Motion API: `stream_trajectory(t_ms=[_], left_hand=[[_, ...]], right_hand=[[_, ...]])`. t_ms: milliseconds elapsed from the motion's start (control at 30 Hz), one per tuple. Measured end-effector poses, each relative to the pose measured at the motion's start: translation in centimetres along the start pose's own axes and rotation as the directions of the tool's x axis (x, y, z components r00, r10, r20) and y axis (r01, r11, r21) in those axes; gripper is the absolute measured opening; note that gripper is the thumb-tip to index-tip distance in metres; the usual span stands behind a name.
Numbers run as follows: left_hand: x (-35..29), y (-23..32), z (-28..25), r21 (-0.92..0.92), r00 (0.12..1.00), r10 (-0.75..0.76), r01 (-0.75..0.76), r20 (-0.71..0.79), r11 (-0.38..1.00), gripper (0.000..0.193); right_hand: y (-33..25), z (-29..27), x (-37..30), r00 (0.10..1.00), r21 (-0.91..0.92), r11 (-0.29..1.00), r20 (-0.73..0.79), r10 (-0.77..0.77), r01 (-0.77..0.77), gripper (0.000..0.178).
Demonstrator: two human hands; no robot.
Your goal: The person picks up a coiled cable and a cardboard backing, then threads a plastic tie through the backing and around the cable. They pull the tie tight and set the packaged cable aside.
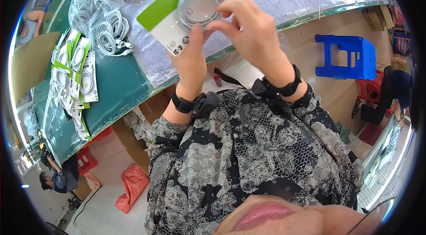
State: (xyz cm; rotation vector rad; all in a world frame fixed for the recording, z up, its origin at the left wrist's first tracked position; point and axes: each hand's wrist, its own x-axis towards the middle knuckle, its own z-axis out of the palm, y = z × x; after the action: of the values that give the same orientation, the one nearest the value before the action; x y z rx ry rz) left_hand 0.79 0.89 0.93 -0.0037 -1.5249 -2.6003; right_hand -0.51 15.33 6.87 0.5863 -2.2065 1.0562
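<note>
Green at its left end and covered with a greyish sheet farther right, the table (120, 86) carries packed cable cards (71, 71), loose white cables (113, 33) and a clear bag (91, 2), with a blue stool (350, 60) on the floor to the right. Above its near edge, the left hand (191, 55) grips the bottom of a green-and-white card (162, 26) bearing a coiled cable (183, 6). The right hand (250, 29) curls thumb and fingers at the coil's right side, though whether they pinch it I cannot tell.
</note>
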Motion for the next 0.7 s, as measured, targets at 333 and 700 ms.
stream_trajectory(t_ms=[333,700], left_hand=[[-0.5,2.1,1.0,-0.333,0.962,-0.243,0.27,0.121,0.903,0.037],[-1.5,2.7,1.8,-0.334,0.95,-0.255,0.304,0.182,0.892,0.035]], right_hand=[[5.3,1.5,-2.5,0.819,0.652,0.512,0.337,0.464,-0.559,0.029],[5.9,3.2,-2.8,0.969,0.365,0.899,0.144,0.201,-0.24,0.03]])
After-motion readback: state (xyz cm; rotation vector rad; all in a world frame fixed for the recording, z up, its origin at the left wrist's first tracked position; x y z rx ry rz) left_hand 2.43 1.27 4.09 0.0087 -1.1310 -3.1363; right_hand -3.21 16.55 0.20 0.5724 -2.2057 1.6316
